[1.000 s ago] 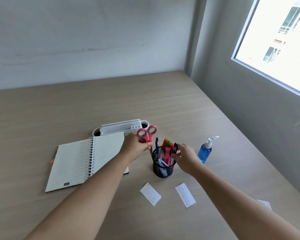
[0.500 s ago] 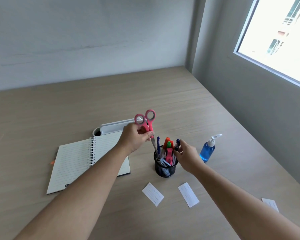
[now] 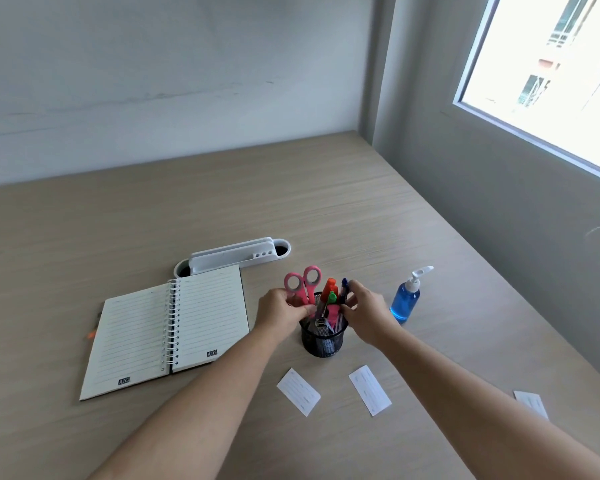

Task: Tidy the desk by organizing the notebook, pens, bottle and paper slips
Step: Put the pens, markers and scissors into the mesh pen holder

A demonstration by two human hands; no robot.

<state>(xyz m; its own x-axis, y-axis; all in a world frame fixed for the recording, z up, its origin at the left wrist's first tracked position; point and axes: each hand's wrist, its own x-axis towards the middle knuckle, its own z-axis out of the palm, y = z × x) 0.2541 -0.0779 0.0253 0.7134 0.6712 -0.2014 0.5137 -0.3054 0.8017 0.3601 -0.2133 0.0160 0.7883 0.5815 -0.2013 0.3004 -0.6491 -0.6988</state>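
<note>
Pink scissors stand in the mesh cup, pinched by the left hand; right hand seemingly grips pens.

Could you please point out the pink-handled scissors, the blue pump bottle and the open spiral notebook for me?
pink-handled scissors [image 3: 313, 276]: head view, on the right finger loop.
blue pump bottle [image 3: 405, 302]: head view, on the blue body.
open spiral notebook [image 3: 210, 313]: head view, on the right lined page.

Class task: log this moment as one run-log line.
left hand: holds pink-handled scissors in black mesh cup | right hand: at pens | open spiral notebook: untouched
</note>
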